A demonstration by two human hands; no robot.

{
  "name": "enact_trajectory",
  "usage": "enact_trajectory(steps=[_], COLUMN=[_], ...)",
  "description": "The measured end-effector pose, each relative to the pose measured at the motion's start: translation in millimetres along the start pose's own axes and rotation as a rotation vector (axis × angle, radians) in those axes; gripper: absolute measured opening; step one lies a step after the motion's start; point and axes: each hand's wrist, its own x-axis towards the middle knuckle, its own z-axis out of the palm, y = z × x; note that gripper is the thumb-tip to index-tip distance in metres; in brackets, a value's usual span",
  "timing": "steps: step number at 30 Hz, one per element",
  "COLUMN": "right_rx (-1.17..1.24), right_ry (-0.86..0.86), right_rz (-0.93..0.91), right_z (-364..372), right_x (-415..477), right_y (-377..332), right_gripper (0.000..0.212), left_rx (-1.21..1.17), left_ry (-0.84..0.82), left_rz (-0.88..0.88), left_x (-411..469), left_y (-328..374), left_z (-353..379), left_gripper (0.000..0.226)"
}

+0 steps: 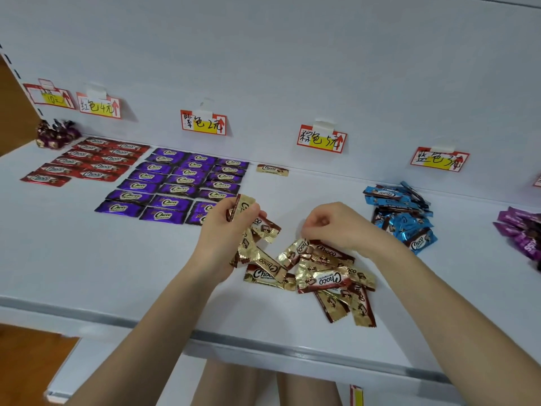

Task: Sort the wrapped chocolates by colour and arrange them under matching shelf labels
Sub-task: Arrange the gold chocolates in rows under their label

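wrapped chocolates in gold-brown foil point(322, 276) lie in a loose heap near the front middle of the white shelf point(117, 259), just below both hands. the left hand point(225, 238) grips a small fan of these gold bars, one standing nearly on end above the fingers and others hanging under the palm. the right hand point(333, 224) hovers over the top of the heap with curled fingers; whether it already pinches a wrapper cannot be told. by my reading the job is about half done: the red chocolates point(90, 162) sit in tidy rows under the red label point(99, 105), and the purple chocolates point(181, 186) form a neat grid under the purple label point(203, 123). only a single gold bar point(272, 169) is laid at the back wall, a little left of the brown label point(321, 139), so this colour is barely begun. the blue chocolates point(401, 212) remain a jumbled pile below the blue label point(439, 159), and a magenta pile point(521, 230) waits at the far right edge. every laid bar has its long axis running side to side along the back wall, logo upright to the viewer; the gold ones in the heap point every way, some with logos upside down.
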Motion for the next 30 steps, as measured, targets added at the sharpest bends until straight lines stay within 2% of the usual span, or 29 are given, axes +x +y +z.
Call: enact_trajectory(steps=[4,7,10,15,17,20,23,25,30], right_rx=[0.338,0.532,0.592,0.642,0.643,0.606,0.673,0.805,1.189], right_ry=[0.177,0.243,0.282,0.313,0.298,0.222,0.191,0.185,0.139], right_rz=[-0.029,-0.059,-0.086,-0.12,-0.142,-0.113,-0.037,-0.015,0.056], right_z=[-15.8,-23.9,-23.8,-16.9,-16.7,-15.6,-10.6,-8.9,-10.2], right_x=[-6.5,-9.5,-11.5,-12.7,-13.2,-12.7,-4.7,3.5,28.5], right_y=[-1.1,-6.0,-10.6,-14.9,-13.5,-9.2,-6.1,-6.4,-9.9], right_gripper=[0.009,0.004,0.004,0.005,0.005,0.017,0.009,0.003,0.01], left_rx=[0.066,0.106,0.135,0.156,0.205,0.157,0.161,0.176,0.192], left_ry=[0.009,-0.001,-0.055,-0.082,-0.052,-0.015,0.001,0.007,-0.008], left_rz=[0.046,0.08,0.094,0.076,0.116,0.121,0.124,0.132,0.104], left_x=[0.3,1.1,0.1,1.3,4.2,9.2,16.1,22.6,38.7], left_y=[3.5,8.6,13.9,16.3,16.0,14.7,11.8,11.2,10.5], left_z=[0.4,6.1,15.7,28.1,29.7,31.9,35.2,36.0,36.5], left_gripper=[0.006,0.008,0.016,0.012,0.011,0.012,0.014,0.017,0.013])
